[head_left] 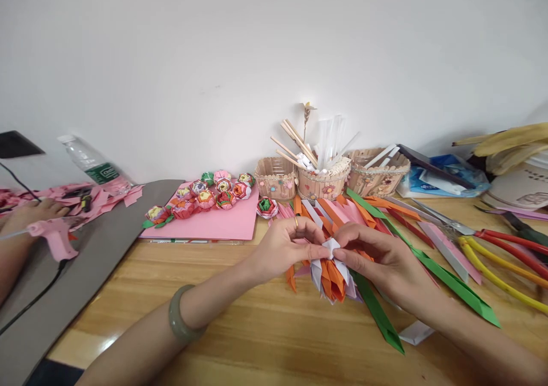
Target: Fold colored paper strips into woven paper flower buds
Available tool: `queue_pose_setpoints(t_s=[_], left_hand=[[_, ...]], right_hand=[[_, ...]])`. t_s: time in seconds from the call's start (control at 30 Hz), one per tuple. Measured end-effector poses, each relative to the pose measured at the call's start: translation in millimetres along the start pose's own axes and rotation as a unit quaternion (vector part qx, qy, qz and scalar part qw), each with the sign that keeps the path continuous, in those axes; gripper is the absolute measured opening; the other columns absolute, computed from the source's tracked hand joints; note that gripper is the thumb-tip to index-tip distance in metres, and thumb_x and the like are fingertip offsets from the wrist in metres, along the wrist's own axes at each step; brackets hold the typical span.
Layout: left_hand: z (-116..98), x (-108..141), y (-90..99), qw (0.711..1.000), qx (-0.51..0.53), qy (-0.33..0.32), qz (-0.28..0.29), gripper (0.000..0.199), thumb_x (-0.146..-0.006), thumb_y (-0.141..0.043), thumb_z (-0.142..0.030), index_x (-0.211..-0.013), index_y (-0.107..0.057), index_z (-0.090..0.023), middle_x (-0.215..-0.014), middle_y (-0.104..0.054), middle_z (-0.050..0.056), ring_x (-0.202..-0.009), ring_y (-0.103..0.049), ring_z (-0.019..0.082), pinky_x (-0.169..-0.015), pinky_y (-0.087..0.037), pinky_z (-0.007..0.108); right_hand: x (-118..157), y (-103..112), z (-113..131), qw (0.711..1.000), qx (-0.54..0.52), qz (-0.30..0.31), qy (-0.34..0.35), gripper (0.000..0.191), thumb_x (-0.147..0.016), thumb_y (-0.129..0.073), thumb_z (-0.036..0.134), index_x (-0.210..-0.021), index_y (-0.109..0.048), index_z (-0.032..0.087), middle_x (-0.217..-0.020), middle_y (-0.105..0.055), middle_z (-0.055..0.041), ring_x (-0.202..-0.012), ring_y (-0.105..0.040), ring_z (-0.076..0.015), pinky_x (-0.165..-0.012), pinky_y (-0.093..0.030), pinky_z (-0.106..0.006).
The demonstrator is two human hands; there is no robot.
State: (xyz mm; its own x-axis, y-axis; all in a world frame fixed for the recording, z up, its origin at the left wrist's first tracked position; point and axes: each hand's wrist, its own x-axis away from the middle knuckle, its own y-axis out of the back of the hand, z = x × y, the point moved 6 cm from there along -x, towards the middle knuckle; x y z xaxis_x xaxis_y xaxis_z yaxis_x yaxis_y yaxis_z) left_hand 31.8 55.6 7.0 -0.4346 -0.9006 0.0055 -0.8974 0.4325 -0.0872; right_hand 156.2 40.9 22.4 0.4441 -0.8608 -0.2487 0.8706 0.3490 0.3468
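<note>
An orange and white folded paper flower (333, 280) is held up over the wooden table between both hands. My left hand (291, 243) pinches one of its white paper pieces from the left, thumb and forefinger together. From the right, my right hand (379, 254) pinches the same white tip with thumb and finger. Orange layers show in the flower's middle, with white and pale lilac points around them. Beneath and behind the hands lie folded paper strips in orange, pink and white, and long green paper strips (449, 283). A small finished paper flower (267, 206) sits just behind my left hand.
Several paper flowers (206, 200) rest on a pink sheet (222, 223). Decorated wooden baskets (323, 185) stand against the wall. Scissors (462, 226) with red handles and yellow-handled ones lie at right. At left, a co-worker's hand (32, 214) is near a pink glue gun (53, 237) and a bottle (92, 163).
</note>
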Motion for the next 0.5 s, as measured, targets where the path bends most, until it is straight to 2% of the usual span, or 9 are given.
queue_pose_setpoints(t_s=[0.1,0.27,0.4,0.5], left_hand=[[0.9,-0.2,0.9,1.0,0.007,0.001,-0.002,0.019,-0.06,-0.072,-0.023,-0.068,-0.058,-0.013,-0.067,-0.058,-0.001,-0.06,-0.053,0.007,-0.059,-0.043,0.022],[1.9,-0.2,0.7,1.0,0.006,0.003,0.011,0.018,-0.06,-0.072,-0.021,-0.071,-0.061,-0.012,-0.067,-0.059,0.0,-0.061,-0.054,0.007,-0.06,-0.043,0.021],[5.9,-0.2,1.2,1.0,-0.003,0.009,0.011,0.018,-0.062,-0.071,-0.024,-0.072,-0.061,-0.013,-0.067,-0.06,0.0,-0.06,-0.055,0.007,-0.058,-0.044,0.02],[6.7,-0.2,0.0,1.0,-0.006,0.004,0.022,0.016,-0.065,-0.068,-0.026,-0.072,-0.061,-0.013,-0.067,-0.063,0.001,-0.061,-0.057,0.008,-0.06,-0.046,0.021]], right_hand=[[0.5,-0.3,0.5,1.0,0.0,-0.001,0.0,0.015,-0.082,-0.055,0.031,-0.074,-0.058,0.019,-0.074,-0.059,-0.0022,-0.069,-0.055,-0.0145,-0.065,-0.045,-0.026],[2.0,-2.0,-6.4,0.999,-0.035,0.007,-0.037,0.016,-0.081,-0.055,0.034,-0.077,-0.057,0.019,-0.07,-0.057,-0.0014,-0.063,-0.054,-0.0143,-0.058,-0.046,-0.026],[2.5,1.0,0.9,0.999,0.028,-0.021,0.007,0.015,-0.081,-0.055,0.032,-0.073,-0.056,0.02,-0.075,-0.057,-0.0023,-0.069,-0.055,-0.0154,-0.062,-0.046,-0.027],[4.1,-1.3,1.5,0.999,0.043,-0.014,-0.007,0.016,-0.084,-0.051,0.032,-0.073,-0.054,0.021,-0.068,-0.057,-0.001,-0.062,-0.054,-0.0143,-0.056,-0.045,-0.026]])
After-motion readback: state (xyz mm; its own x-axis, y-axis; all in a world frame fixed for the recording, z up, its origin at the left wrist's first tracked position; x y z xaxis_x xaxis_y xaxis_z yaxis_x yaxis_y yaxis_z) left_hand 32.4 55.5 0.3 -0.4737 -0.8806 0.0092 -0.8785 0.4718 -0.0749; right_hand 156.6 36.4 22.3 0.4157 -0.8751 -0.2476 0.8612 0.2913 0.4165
